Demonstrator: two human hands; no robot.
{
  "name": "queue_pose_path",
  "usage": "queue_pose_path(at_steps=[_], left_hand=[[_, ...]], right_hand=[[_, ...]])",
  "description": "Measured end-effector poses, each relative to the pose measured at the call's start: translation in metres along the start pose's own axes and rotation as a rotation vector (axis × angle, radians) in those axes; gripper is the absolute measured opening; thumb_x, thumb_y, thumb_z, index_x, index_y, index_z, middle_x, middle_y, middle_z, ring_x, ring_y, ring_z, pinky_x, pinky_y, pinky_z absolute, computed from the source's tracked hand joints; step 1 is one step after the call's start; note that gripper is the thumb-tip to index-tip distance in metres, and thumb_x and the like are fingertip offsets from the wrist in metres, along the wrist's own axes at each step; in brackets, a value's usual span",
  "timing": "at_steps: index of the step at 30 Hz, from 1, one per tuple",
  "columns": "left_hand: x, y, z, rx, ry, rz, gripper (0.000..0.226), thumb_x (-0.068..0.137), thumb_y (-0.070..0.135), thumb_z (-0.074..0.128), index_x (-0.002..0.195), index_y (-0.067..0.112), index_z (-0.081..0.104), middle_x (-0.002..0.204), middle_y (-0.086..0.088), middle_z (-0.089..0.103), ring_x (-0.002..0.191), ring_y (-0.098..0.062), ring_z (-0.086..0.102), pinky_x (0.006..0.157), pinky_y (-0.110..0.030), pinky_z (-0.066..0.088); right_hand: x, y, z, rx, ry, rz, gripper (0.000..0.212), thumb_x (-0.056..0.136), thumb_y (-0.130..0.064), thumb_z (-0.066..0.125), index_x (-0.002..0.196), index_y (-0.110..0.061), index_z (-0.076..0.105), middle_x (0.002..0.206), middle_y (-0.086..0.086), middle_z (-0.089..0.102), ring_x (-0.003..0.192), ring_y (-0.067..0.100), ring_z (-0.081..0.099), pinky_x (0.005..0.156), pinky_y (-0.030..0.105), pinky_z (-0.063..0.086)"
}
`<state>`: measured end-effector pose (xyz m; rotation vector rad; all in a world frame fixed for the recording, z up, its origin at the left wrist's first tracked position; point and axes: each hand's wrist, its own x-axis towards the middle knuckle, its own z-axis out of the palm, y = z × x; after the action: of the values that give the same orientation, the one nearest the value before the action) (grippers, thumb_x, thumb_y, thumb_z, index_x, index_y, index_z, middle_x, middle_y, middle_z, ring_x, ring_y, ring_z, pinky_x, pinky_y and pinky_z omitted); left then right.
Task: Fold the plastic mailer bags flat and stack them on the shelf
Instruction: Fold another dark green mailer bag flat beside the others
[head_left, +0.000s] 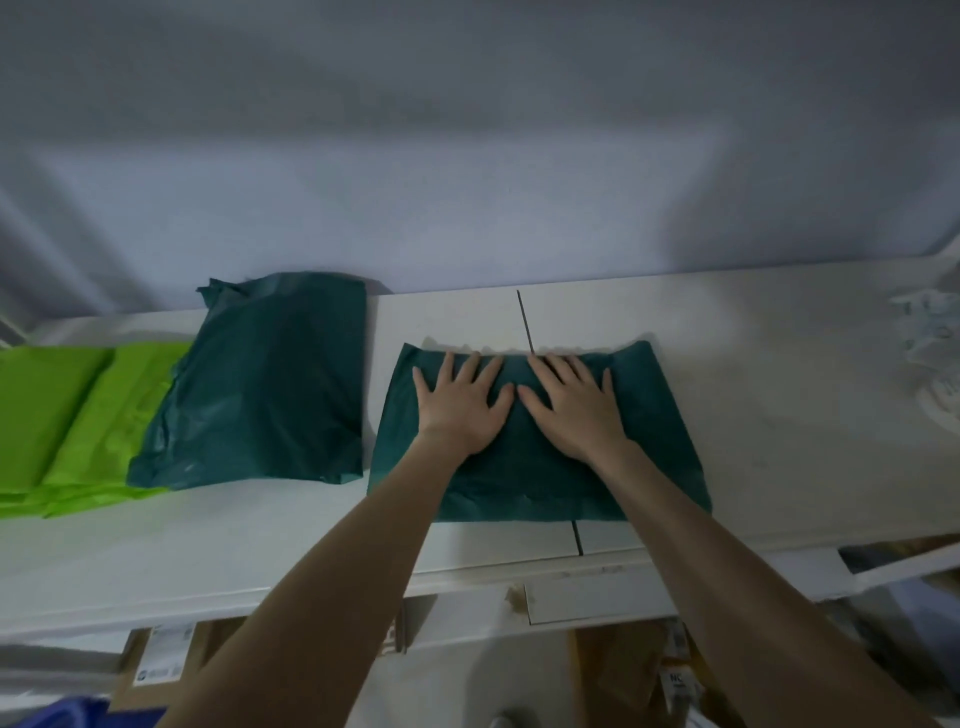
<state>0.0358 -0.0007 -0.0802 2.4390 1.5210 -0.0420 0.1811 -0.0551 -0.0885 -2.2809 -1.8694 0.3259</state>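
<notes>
A dark green mailer bag (654, 415) lies folded flat on the white shelf (260, 530), across the seam between two boards. My left hand (462, 402) and my right hand (574, 405) press on its top with fingers straight and spread, side by side, thumbs almost touching. To the left, a second dark green mailer bag (265, 384) lies folded, its left edge overlapping a stack of bright green mailer bags (67, 421).
A pale wall rises right behind the shelf. Crumpled whitish plastic (930, 343) sits at the far right end. Below the shelf's front edge are cardboard boxes (156, 670) and a blue object (78, 714) at the bottom left.
</notes>
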Motion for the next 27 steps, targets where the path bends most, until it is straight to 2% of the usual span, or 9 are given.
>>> queue_pose_path(at_steps=[6, 12, 14, 16, 18, 20, 21, 24, 27], left_hand=[[0.001, 0.000, 0.005, -0.061, 0.031, -0.007, 0.055, 0.096, 0.055, 0.018, 0.148, 0.038, 0.016, 0.158, 0.009, 0.012, 0.146, -0.021, 0.000, 0.113, -0.059, -0.001], [0.002, -0.001, 0.007, -0.180, 0.072, -0.047, 0.056, 0.093, 0.057, 0.028, 0.146, 0.038, 0.024, 0.158, 0.003, 0.014, 0.146, -0.018, 0.002, 0.114, -0.055, 0.002], [0.003, -0.001, 0.004, -0.271, 0.097, -0.061, 0.058, 0.091, 0.057, 0.036, 0.144, 0.035, 0.029, 0.157, 0.002, 0.017, 0.145, -0.018, 0.007, 0.115, -0.053, 0.004], [0.003, -0.006, -0.003, -0.427, 0.185, -0.093, 0.056, 0.090, 0.052, 0.044, 0.140, 0.029, 0.038, 0.154, 0.001, 0.026, 0.142, -0.020, 0.020, 0.116, -0.048, 0.014], [0.006, -0.018, -0.012, -0.502, 0.360, -0.111, 0.046, 0.092, 0.042, 0.048, 0.132, 0.020, 0.049, 0.146, -0.002, 0.039, 0.133, -0.024, 0.035, 0.111, -0.042, 0.028], [0.012, -0.034, -0.018, -0.478, 0.479, -0.136, 0.037, 0.096, 0.030, 0.045, 0.126, 0.012, 0.056, 0.138, -0.008, 0.047, 0.124, -0.029, 0.043, 0.104, -0.039, 0.036], [0.015, -0.040, -0.021, -0.464, 0.492, -0.166, 0.036, 0.097, 0.026, 0.042, 0.126, 0.009, 0.056, 0.136, -0.010, 0.048, 0.121, -0.031, 0.044, 0.102, -0.039, 0.037], [0.025, -0.052, -0.026, -0.458, 0.432, -0.271, 0.036, 0.100, 0.022, 0.036, 0.125, 0.005, 0.055, 0.131, -0.016, 0.049, 0.114, -0.035, 0.048, 0.092, -0.039, 0.040], [0.032, -0.057, -0.026, -0.501, 0.358, -0.354, 0.033, 0.100, 0.022, 0.036, 0.115, 0.002, 0.059, 0.116, -0.018, 0.059, 0.099, -0.034, 0.056, 0.076, -0.035, 0.041]], right_hand=[[0.001, 0.000, 0.001, 0.016, 0.006, 0.008, 0.057, 0.096, -0.056, 0.023, 0.148, -0.033, 0.020, 0.156, -0.007, 0.016, 0.144, 0.018, 0.010, 0.116, 0.054, 0.006], [0.002, 0.001, -0.001, 0.133, 0.003, 0.042, 0.057, 0.094, -0.056, 0.033, 0.146, -0.035, 0.026, 0.156, -0.005, 0.019, 0.144, 0.016, 0.010, 0.117, 0.050, 0.007], [0.003, 0.002, -0.006, 0.214, -0.029, 0.055, 0.058, 0.092, -0.056, 0.039, 0.145, -0.034, 0.028, 0.156, -0.004, 0.018, 0.144, 0.016, 0.010, 0.117, 0.048, 0.006], [0.005, 0.007, -0.014, 0.425, -0.030, 0.075, 0.057, 0.091, -0.051, 0.047, 0.142, -0.030, 0.036, 0.154, -0.002, 0.023, 0.143, 0.018, 0.016, 0.117, 0.046, 0.012], [0.008, 0.018, -0.024, 0.568, 0.128, 0.076, 0.046, 0.091, -0.037, 0.053, 0.133, -0.020, 0.050, 0.145, 0.004, 0.040, 0.136, 0.024, 0.032, 0.112, 0.042, 0.028], [0.013, 0.036, -0.034, 0.474, 0.340, 0.128, 0.033, 0.090, -0.018, 0.053, 0.122, -0.010, 0.059, 0.129, 0.012, 0.055, 0.121, 0.032, 0.045, 0.101, 0.037, 0.039], [0.016, 0.045, -0.038, 0.410, 0.391, 0.178, 0.033, 0.090, -0.011, 0.050, 0.121, -0.007, 0.060, 0.125, 0.015, 0.057, 0.116, 0.035, 0.047, 0.097, 0.036, 0.039], [0.024, 0.069, -0.045, 0.306, 0.336, 0.292, 0.037, 0.094, -0.007, 0.041, 0.130, -0.002, 0.051, 0.128, 0.021, 0.053, 0.118, 0.038, 0.044, 0.098, 0.039, 0.038], [0.025, 0.080, -0.045, 0.393, 0.262, 0.357, 0.036, 0.098, -0.010, 0.037, 0.131, 0.000, 0.048, 0.131, 0.019, 0.053, 0.119, 0.034, 0.049, 0.099, 0.035, 0.038]])
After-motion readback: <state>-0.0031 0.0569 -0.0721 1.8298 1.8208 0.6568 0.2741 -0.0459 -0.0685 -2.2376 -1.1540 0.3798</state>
